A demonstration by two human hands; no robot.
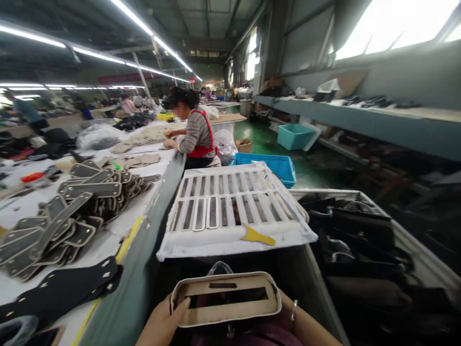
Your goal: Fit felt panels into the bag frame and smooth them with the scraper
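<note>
Low in front of me I hold a handbag (223,316) with a beige end panel, a dark slot across it and a pale piped rim. A loop, apparently its plastic-wrapped handle (219,269), rises behind the rim. My left hand (168,315) grips the left end, its thumb on the panel and its other fingers behind. At the right end, my right hand (284,307) holds the bag from behind, its fingers hidden. Beyond the bag lies a white slatted rack (216,240) with two narrow pale-edged frames (206,214) and a flat yellow piece (257,235) on it.
On the left worktable (158,211) lie heaped grey pale-edged strips (61,221) and black panels (65,288). A bin of black bags (360,230) stands at right. A co-worker (198,129) works farther along the table, near a blue crate (266,166).
</note>
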